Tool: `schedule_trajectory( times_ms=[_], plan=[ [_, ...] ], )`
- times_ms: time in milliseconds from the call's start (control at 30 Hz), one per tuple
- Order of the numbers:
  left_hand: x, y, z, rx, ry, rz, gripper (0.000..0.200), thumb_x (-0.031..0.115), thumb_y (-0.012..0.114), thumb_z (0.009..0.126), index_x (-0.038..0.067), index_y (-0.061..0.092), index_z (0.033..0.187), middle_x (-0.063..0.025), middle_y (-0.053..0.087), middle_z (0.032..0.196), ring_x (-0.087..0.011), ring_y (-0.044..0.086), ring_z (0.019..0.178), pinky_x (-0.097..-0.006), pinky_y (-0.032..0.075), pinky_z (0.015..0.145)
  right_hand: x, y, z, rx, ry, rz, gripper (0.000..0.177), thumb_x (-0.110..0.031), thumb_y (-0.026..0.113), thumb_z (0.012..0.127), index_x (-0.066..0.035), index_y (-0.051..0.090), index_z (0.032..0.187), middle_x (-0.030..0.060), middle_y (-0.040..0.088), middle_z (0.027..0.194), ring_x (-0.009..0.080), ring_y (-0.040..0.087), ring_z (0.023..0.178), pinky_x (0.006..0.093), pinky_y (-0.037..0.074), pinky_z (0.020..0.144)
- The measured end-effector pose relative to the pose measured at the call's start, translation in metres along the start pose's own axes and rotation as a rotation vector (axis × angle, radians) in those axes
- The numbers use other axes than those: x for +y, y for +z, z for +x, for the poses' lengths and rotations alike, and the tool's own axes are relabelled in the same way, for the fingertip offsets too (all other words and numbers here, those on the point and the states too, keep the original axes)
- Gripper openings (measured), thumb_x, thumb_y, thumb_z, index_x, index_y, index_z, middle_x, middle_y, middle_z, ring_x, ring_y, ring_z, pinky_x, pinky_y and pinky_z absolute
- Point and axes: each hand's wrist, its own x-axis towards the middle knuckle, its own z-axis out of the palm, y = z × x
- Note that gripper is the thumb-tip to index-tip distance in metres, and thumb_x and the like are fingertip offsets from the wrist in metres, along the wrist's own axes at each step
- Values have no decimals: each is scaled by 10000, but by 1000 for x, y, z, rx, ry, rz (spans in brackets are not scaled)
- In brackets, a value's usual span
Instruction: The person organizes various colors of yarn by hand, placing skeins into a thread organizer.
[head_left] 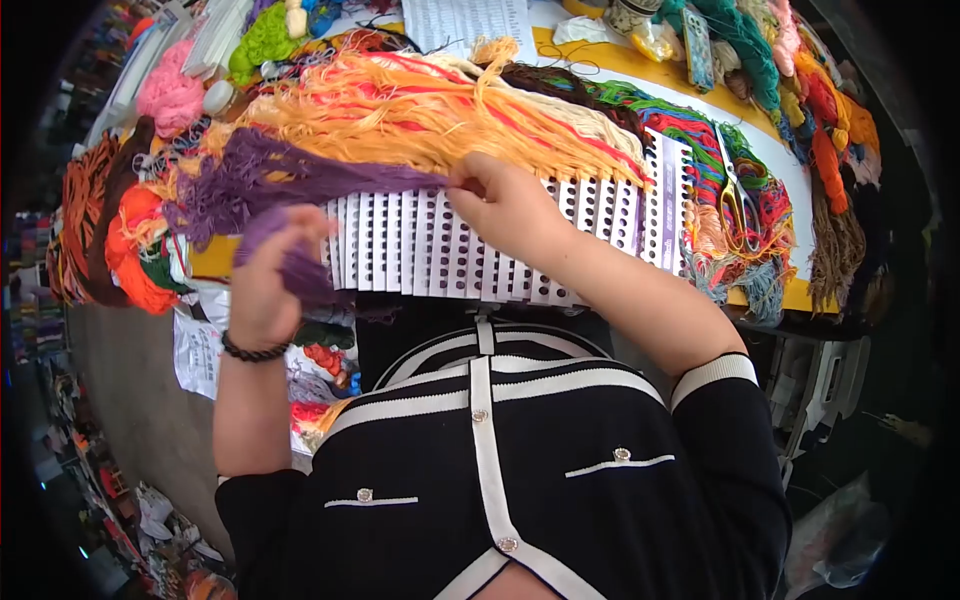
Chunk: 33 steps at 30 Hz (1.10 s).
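Purple thread [290, 170] runs from a loose bunch at the left across the top of the white punched cards [420, 245]. My right hand [500, 205] pinches its narrow end above the middle of the cards. Near the cards' left end, my left hand [270, 265] is raised, slightly blurred, with a purple bundle [305, 272] held in its curled fingers. The cards overlap in a long row with columns of round holes. Orange thread [400, 110] lies along their upper edge, its ends at the holes.
Red, green and blue thread [675, 120] lies right of the cards, beside scissors [738, 205]. At the back are a printed sheet [465, 25] and a phone [698, 50]. Pink thread [172, 90] and orange-red thread [140, 250] are at the left.
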Motion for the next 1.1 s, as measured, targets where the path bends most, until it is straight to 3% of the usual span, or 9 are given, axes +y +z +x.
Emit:
schedule_trajectory(
  times_ms=[33,133,233,300,400,633,800,867,1100],
  plan=[
    [-7,5,-8,-107,-38,95,199,14,481,840,-52,574,1004,-161,631,990,-206,625,794,-259,471,701,-14,4,-5,-40,-48,123,142,-143,590,837,-9,604,883,57,606,728,133,565,636,270,447,588],
    [-9,43,-32,-258,-71,-104,339,-13,493,833,-80,507,1165,-144,628,986,-186,639,741,-268,516,697,-39,24,-12,-101,-245,310,124,-96,613,836,23,645,830,85,608,790,137,574,731,289,453,618],
    [-14,51,-36,-274,-34,-92,415,-8,496,846,-70,444,1253,-127,614,1037,-162,633,772,-245,521,714,-51,40,-20,-244,-169,637,119,-57,587,848,50,635,830,78,598,790,141,573,688,272,451,601],
    [-17,53,-39,-273,-34,-64,422,-7,495,849,-65,439,1263,-113,596,1070,-147,620,815,-234,514,709,-56,44,-23,-367,148,986,108,-28,572,852,68,620,842,68,586,816,135,561,634,249,449,585],
    [-27,56,-44,-276,13,-36,447,0,515,846,-58,428,1281,-103,566,1128,-131,596,911,-219,510,698,-50,49,-25,-370,209,1009,98,-23,575,848,67,612,862,55,580,859,112,545,591,229,448,571],
    [-19,42,-51,-272,1,-41,383,-18,481,855,-57,482,1236,-122,602,1056,-158,627,838,-215,521,590,-59,44,-35,-350,153,1055,124,-40,579,852,55,613,925,104,596,1059,109,597,817,225,486,756],
    [-23,44,-55,-247,27,-134,377,-20,455,863,-64,477,1237,-130,599,1060,-165,631,866,-218,524,571,-61,43,-36,-362,178,1005,128,-48,587,849,51,627,920,100,638,956,119,609,829,237,491,779],
    [-26,48,-56,-179,49,-74,409,-30,456,836,-64,467,1244,-100,619,1014,-102,597,592,-221,516,594,-61,44,-37,-363,202,966,125,-46,588,847,49,632,916,92,648,903,119,608,813,237,489,764],
    [-29,50,-57,-193,41,-40,417,-33,448,836,-58,462,1252,-104,612,1031,-112,601,608,-232,521,600,-56,49,-38,-369,237,1050,129,-38,602,835,47,651,920,73,644,843,119,595,761,238,478,713]
  ],
)
